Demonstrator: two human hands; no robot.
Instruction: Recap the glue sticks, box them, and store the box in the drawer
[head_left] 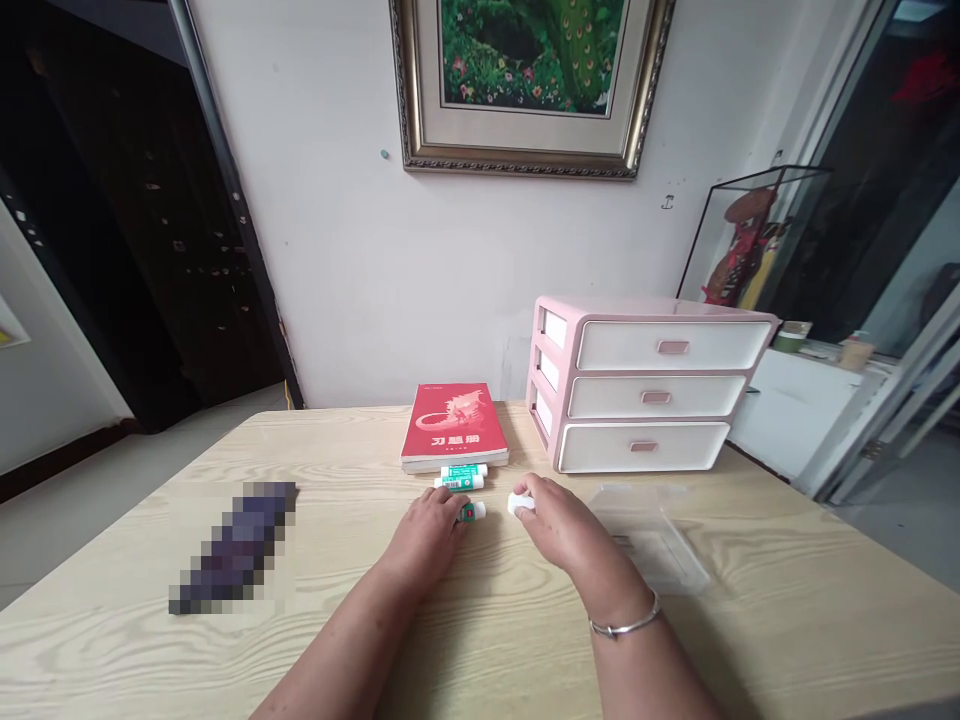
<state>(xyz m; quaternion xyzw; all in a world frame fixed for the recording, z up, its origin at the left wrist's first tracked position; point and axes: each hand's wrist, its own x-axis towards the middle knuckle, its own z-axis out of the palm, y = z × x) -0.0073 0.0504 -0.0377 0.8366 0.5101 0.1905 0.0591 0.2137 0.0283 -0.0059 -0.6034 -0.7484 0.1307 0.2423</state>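
Note:
My left hand (426,525) rests low over the table, fingers curled round a green-and-white glue stick (471,512) whose white end pokes out to the right. Just beyond it, two similar green-labelled glue sticks (460,483) lie side by side against the front of a red book (455,420). My right hand (553,515), with a silver bangle at the wrist, pinches a small white cylindrical piece (519,503); most of it is hidden by the fingers. A gap of bare table separates the two hands.
Behind my right hand stands a pink-and-white three-drawer box (645,395), its drawers closed. A clear plastic tray (675,545) lies beside my right forearm. On the left is a dark, pixelated object (234,548). The wooden table (337,450) meets the wall at the back.

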